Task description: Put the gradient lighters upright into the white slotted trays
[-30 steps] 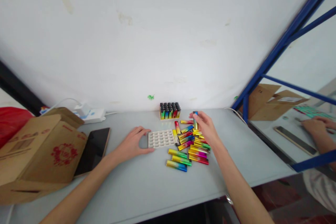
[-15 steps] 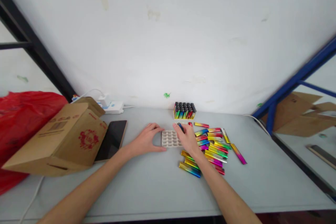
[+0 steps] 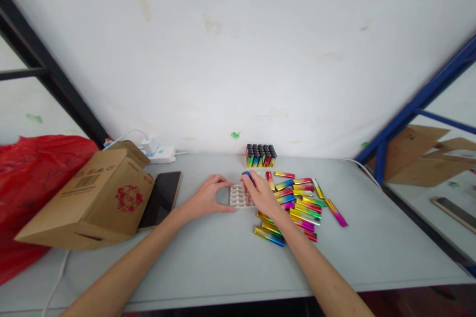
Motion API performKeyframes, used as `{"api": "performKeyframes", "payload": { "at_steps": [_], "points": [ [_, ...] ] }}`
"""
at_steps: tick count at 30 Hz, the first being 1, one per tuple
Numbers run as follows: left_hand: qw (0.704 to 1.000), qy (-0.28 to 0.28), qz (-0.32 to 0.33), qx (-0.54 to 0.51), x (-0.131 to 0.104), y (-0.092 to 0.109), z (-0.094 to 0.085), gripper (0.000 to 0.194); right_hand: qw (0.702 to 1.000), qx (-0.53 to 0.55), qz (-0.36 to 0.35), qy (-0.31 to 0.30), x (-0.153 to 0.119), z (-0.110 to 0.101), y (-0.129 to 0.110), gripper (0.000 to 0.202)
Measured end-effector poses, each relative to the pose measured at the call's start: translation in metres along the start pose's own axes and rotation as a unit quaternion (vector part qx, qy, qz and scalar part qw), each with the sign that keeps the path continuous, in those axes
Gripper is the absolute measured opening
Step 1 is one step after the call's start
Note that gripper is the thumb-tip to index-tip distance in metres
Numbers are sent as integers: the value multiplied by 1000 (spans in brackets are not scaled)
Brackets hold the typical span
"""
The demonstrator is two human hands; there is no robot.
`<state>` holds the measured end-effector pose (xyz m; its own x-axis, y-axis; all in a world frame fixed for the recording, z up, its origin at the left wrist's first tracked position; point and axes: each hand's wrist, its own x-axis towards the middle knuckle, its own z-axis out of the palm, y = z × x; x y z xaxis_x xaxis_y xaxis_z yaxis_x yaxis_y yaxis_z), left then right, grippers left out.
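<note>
My left hand grips a pale tray with rows of small hollows at its left end, fingertips at the far corner and thumb at the near one. Over the tray's right part my right hand is closed on a slim lighter with a dark blue end. Most of that lighter and the tray's right side are hidden by the hand. Right beside this hand lies a loose heap of shiny lighters in yellow, red, blue, green and purple.
Behind the heap, a full tray of upright black-topped lighters stands near the wall. To the left are a dark phone or tablet, a cardboard box, a red plastic bag and a white power strip. A blue metal frame stands at right.
My right hand has moved slightly left over the tray with the lighter. My left hand stays at the tray's left end. The view has shifted a little.
</note>
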<state>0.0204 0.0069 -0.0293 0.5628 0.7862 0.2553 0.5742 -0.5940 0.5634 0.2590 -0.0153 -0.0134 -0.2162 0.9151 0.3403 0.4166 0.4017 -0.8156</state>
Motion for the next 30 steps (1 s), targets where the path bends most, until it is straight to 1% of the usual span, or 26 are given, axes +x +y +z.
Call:
{"api": "performKeyframes", "payload": {
  "at_steps": [3, 5, 8, 11, 15, 18, 22, 25, 27, 28, 30],
  "points": [
    [1000, -3, -2, 4, 0, 0, 0, 75, 995, -65, -69, -10, 0, 0, -1, 43],
    [1000, -1, -4, 5, 0, 0, 1, 75, 991, -98, -89, -10, 1, 1, -2, 45],
    [1000, 0, -2, 4, 0, -1, 1, 75, 990, -105, -91, -6, 2, 5, -2, 43],
    [1000, -4, 1, 3, 1, -2, 1, 76, 989, -115, -93, -1, 5, 7, 3, 35],
    [1000, -2, -3, -1, 1, -4, 2, 76, 981, -169, -81, -44, 8, 4, 10, 26],
    [1000, -3, -5, -5, 2, -4, 1, 76, 968, -222, -94, -76, 11, 2, 11, 22],
    [1000, -3, 1, -3, 2, -4, 0, 71, 945, -299, -94, -88, 13, 10, 6, 21],
    [1000, -2, 2, -2, 2, -4, -2, 66, 942, -312, -84, -90, 10, 13, 2, 24],
    [1000, 0, 0, 3, 1, -4, -2, 66, 950, -289, -85, -78, 7, 6, 1, 26],
    [1000, 3, -1, 7, 1, -4, -2, 67, 955, -276, -87, -69, 5, -1, 1, 28],
    [1000, 8, -4, 16, 1, -5, -2, 68, 961, -258, -85, -46, 2, -21, 4, 27]
  ]
}}
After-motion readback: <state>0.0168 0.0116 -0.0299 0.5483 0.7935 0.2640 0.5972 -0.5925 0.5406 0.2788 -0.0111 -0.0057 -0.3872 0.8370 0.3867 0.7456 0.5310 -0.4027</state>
